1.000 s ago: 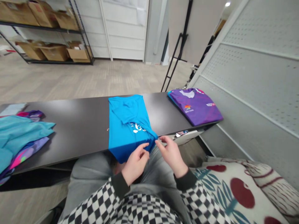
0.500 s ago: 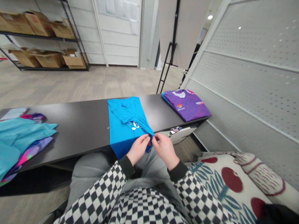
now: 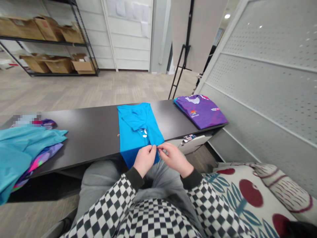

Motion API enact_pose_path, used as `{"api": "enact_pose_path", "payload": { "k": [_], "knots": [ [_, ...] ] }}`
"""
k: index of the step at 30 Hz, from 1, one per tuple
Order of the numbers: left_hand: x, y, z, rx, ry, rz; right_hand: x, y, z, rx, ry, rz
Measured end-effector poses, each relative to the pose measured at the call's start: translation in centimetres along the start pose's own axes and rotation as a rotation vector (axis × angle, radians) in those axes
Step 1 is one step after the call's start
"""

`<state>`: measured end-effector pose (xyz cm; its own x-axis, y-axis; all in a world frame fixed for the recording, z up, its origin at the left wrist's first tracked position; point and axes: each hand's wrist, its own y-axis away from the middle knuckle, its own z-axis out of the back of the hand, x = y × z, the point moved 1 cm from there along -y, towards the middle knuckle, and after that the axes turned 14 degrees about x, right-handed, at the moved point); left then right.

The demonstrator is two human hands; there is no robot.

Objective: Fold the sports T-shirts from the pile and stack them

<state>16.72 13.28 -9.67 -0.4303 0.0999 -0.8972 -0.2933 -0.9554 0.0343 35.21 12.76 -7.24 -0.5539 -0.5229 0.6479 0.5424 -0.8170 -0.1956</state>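
A bright blue shirt (image 3: pixel 131 138) lies partly folded on the dark bench, its near end hanging over the edge towards my lap. White print shows beside the folded sleeve. My left hand (image 3: pixel 146 159) is closed at the shirt's near right edge, thumb and fingers pinched together. Close beside it, my right hand (image 3: pixel 174 158) is also pinched, its fingertips almost touching those of the left. What lies between the right fingertips is too small to make out.
On the dark bench (image 3: pixel 91 132), teal and multicoloured garments (image 3: pixel 29 145) lie at the left and folded purple shirts (image 3: pixel 201 110) at the right. A patterned cushion (image 3: pixel 242 188) is at my right. Beyond stand a shelf with boxes (image 3: pixel 59 64) and a perforated panel (image 3: pixel 267 66).
The blue shirt's right side has been laid flatter, with its fold shifted. Both hands have moved slightly relative to the shirt's near right edge. The whole view has shifted a little.
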Motion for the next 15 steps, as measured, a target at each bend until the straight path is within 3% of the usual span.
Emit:
{"api": "enact_pose_path", "payload": {
  "k": [5,11,15],
  "knots": [
    [0.4,0.5,-0.2,-0.063,-0.060,-0.112,-1.4,-1.3,1.4,-0.102,0.079,-0.027],
    [1.7,0.0,-2.4,-0.089,0.654,0.008,-4.2,-8.4,4.5,-0.134,0.222,-0.064],
    [1.3,0.4,-3.5,-0.071,0.858,0.040,-6.1,-15.1,6.0,-0.051,0.323,-0.145]
  ]
}}
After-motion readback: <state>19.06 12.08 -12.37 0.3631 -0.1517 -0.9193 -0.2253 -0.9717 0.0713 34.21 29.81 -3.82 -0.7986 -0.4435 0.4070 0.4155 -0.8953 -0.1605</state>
